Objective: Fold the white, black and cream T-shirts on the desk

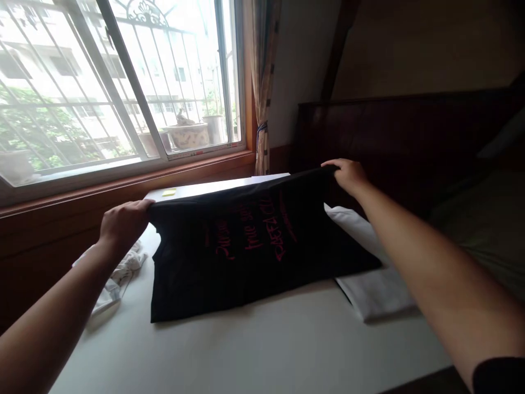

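Note:
A black T-shirt (250,246) with red lettering is stretched out above a white table (254,345), its lower edge resting on the surface. My left hand (123,221) is closed on the shirt's upper left corner. My right hand (348,174) is closed on its upper right corner. The far edge of the shirt is lifted off the table between the two hands.
A folded white cloth (375,290) lies under the shirt's right side. A crumpled white garment (118,273) hangs at the table's left edge. A yellow note (169,192) sits at the back. Beyond are a barred window (115,82), a curtain (262,82) and a dark headboard (410,137).

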`<state>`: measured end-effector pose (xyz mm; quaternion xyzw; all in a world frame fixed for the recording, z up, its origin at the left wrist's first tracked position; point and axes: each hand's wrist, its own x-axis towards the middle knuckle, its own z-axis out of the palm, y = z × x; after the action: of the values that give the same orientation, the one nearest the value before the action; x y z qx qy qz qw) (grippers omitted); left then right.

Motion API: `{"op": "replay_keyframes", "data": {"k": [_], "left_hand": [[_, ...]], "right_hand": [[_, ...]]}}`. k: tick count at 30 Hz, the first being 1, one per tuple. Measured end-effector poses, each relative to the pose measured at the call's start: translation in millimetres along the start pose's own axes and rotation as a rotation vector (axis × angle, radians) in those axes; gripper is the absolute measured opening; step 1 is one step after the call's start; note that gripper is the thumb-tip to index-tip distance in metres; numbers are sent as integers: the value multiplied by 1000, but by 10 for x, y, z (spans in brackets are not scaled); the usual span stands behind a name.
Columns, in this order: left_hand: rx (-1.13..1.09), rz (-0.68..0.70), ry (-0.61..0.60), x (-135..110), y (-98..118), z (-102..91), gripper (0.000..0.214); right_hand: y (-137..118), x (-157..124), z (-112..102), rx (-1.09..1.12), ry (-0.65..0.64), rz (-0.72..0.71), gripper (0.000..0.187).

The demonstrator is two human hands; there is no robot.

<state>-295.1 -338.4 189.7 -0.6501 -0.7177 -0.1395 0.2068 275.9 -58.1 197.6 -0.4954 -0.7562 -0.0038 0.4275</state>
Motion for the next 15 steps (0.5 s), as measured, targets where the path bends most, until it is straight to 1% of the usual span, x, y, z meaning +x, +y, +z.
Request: {"op": "replay_keyframes", "data": {"k": [1,3,6,7,9,12,15], "left_hand": [[49,2,14,-113,14,18,35],[136,53,33,-369,13,70,34],[133,189,74,-800,-37,200,34],[125,245,90,-950,-51,254,34],[109,360,120,-1243,-48,367,34],[64,473,97,-1618,35,494,42],[40,497,91,-1853,150,513,42]], "right_hand": [[17,-97,-41,12,-9,-8,47],[69,-320,-150,29,-43,-8,46],[193,-692,-350,18,-128,10,42],[240,-815,-413,12,-174,19,40],[322,-1052,-516,24,-237,75,36],[383,-1382,-594,68,-303,131,33],[372,-1679,-592,75,-277,117,31]]}}
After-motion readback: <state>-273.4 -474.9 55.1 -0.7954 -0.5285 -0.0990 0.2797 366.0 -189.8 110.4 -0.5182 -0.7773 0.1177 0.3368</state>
